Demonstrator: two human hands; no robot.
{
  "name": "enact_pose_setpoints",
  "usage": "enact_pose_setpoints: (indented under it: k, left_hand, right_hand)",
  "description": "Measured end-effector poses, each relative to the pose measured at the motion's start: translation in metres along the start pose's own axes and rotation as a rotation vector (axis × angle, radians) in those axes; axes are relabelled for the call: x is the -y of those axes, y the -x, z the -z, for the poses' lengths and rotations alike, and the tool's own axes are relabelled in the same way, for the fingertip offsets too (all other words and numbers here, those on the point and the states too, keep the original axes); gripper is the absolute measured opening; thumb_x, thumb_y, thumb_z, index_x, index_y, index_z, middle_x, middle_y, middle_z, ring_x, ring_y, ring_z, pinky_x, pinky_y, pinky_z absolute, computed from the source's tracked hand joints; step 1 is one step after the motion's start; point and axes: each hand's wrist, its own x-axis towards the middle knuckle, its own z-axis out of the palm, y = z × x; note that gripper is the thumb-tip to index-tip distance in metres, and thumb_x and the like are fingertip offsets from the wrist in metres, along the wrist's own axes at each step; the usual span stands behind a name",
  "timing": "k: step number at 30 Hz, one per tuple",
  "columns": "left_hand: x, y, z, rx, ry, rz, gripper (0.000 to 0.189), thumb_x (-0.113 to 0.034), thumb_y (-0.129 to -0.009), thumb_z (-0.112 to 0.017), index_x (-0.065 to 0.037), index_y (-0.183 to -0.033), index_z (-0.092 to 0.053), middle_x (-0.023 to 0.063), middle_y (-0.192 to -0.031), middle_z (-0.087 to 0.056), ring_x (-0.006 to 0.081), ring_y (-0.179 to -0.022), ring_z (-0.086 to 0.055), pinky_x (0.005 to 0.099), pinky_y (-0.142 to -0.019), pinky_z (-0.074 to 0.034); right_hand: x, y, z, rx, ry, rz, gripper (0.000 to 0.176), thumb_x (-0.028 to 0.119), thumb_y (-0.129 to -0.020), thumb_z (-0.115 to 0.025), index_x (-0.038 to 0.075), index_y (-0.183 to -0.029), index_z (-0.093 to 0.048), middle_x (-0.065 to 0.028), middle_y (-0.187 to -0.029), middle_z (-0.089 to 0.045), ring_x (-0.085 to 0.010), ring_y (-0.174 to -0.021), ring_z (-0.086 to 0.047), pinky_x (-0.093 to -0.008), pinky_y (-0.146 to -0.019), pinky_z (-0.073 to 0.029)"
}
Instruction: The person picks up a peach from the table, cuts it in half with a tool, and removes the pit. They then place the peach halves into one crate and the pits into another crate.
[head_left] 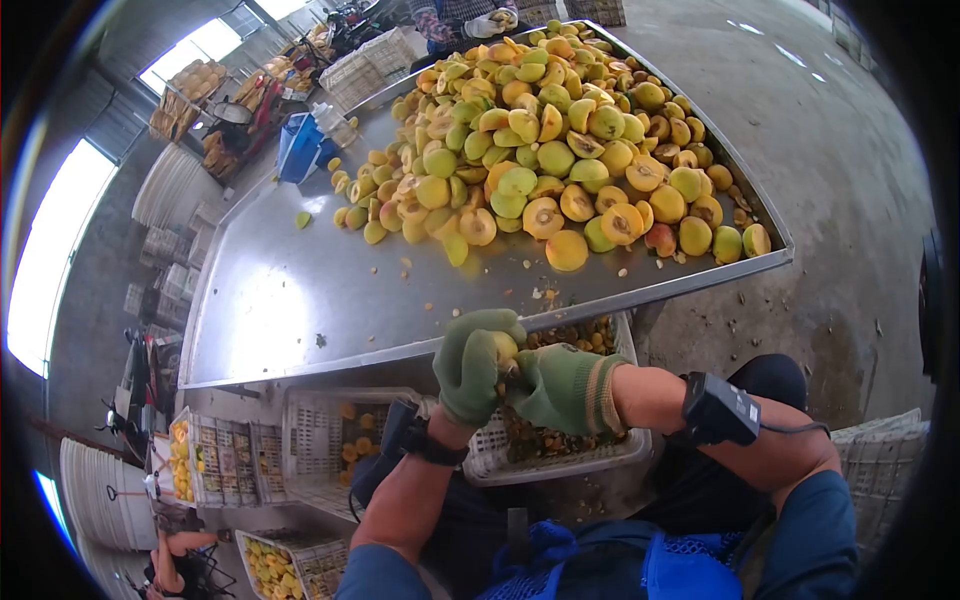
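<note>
My left hand [470, 368], in a green knit glove, is wrapped around a yellow peach [506, 347], which shows only in part between the fingers. Against it presses my right hand [565, 385], in a matching glove, its fingers closed; whatever they grip is hidden. Both hands are in front of the metal table's near edge, above a white plastic crate [560, 470] that holds brownish scraps and pits. On the metal table [300, 290] lies a large heap of peaches [520, 180], many cut in half with pit or hollow showing.
A blue container [305, 148] and a clear bottle [333, 125] stand at the table's left edge. Left of my legs is a crate [310, 440] with peach halves; more filled crates [225, 455] stand beyond. Another person's gloved hands [490, 22] are at the far side.
</note>
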Motion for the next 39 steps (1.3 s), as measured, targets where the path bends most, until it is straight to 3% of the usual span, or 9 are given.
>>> enact_pose_setpoints:
  k: [5,7,12,20,26,27,31,37,39]
  left_hand:
    - [-0.014,-0.005,0.002,0.116,0.108,0.235,0.037,-0.032,-0.107,-0.05,0.002,-0.113,-0.064,0.0133,-0.095,-0.071,0.019,-0.083,-0.068,0.0325,-0.075,-0.056]
    - [-0.019,-0.008,0.004,0.162,0.109,0.253,0.033,-0.025,-0.105,-0.049,0.003,-0.113,-0.065,0.0125,-0.095,-0.071,0.0177,-0.083,-0.067,0.0315,-0.075,-0.056]
    - [-0.02,-0.011,0.012,0.226,-0.13,0.039,0.028,-0.011,-0.101,-0.047,0.005,-0.115,-0.066,0.0106,-0.096,-0.071,0.0165,-0.087,-0.067,0.0315,-0.079,-0.055]
    - [-0.016,-0.005,-0.002,0.064,0.122,0.145,0.06,-0.05,-0.105,-0.048,0.004,-0.127,-0.06,0.0148,-0.109,-0.07,0.0212,-0.096,-0.068,0.0347,-0.085,-0.058]
    - [-0.009,-0.004,0.022,0.124,0.268,0.373,0.079,-0.063,-0.105,-0.029,0.005,-0.128,-0.06,0.0109,-0.1,-0.071,0.0166,-0.092,-0.067,0.0307,-0.085,-0.055]
    - [-0.014,-0.006,0.026,0.125,0.274,0.384,0.078,-0.061,-0.107,-0.025,0.005,-0.128,-0.06,0.009,-0.097,-0.071,0.0142,-0.09,-0.067,0.0289,-0.085,-0.053]
    - [-0.016,-0.01,0.04,0.001,0.146,0.458,0.09,-0.075,-0.1,-0.021,0.001,-0.124,-0.063,0.0079,-0.079,-0.07,0.009,-0.054,-0.057,0.0198,-0.048,-0.044]
    - [-0.054,-0.006,0.073,0.088,-0.129,0.615,0.064,-0.058,-0.105,-0.038,-0.002,-0.119,-0.067,0.0086,-0.087,-0.073,0.0116,-0.065,-0.065,0.0216,-0.058,-0.051]
    - [-0.039,0.018,0.134,0.361,-0.667,0.49,0.051,-0.046,-0.104,-0.046,-0.003,-0.116,-0.07,0.0112,-0.099,-0.075,0.0172,-0.084,-0.069,0.0289,-0.076,-0.054]
  right_hand:
    - [-0.015,-0.001,-0.001,0.165,-0.013,-0.011,0.018,0.021,-0.092,-0.063,0.006,-0.099,-0.069,-0.0112,-0.083,-0.071,-0.0263,-0.075,-0.07,-0.034,-0.069,-0.054]
    - [-0.025,-0.004,0.001,0.331,-0.692,0.024,0.019,0.023,-0.093,-0.063,0.006,-0.099,-0.068,-0.0064,-0.079,-0.068,-0.0196,-0.069,-0.068,-0.0315,-0.064,-0.053]
    - [0.024,0.01,0.042,0.535,-0.864,-0.427,0.019,0.026,-0.095,-0.063,0.007,-0.096,-0.065,0.0035,-0.066,-0.055,-0.007,-0.049,-0.051,-0.0251,-0.043,-0.04]
    - [0.014,0.003,0.051,0.651,-1.237,-0.356,0.022,0.02,-0.098,-0.061,0.0,-0.104,-0.066,0.0041,-0.061,-0.048,-0.0055,-0.043,-0.041,-0.0225,-0.036,-0.031]
    - [0.022,0.008,0.065,0.685,-0.824,-0.298,0.024,0.026,-0.095,-0.066,0.004,-0.099,-0.071,0.0021,-0.062,-0.053,-0.007,-0.044,-0.046,-0.0248,-0.037,-0.033]
    - [0.026,0.009,0.071,0.708,-0.487,-0.332,0.04,0.039,-0.093,-0.061,0.001,-0.092,-0.073,-0.0062,-0.069,-0.063,-0.0149,-0.061,-0.062,-0.0319,-0.057,-0.048]
    - [0.011,0.011,0.053,0.647,0.169,-0.305,0.046,0.046,-0.096,-0.058,0.002,-0.099,-0.072,-0.0096,-0.068,-0.061,-0.0267,-0.065,-0.064,-0.0377,-0.063,-0.053]
    - [0.014,0.02,0.04,0.737,0.577,-0.055,0.032,0.033,-0.098,-0.049,0.017,-0.124,-0.06,-0.0112,-0.114,-0.066,-0.0355,-0.098,-0.069,-0.0456,-0.084,-0.057]
    - [0.014,0.034,0.037,0.684,0.534,-0.013,0.04,0.04,-0.097,-0.046,0.014,-0.121,-0.066,-0.0149,-0.113,-0.07,-0.0381,-0.104,-0.068,-0.0483,-0.091,-0.053]
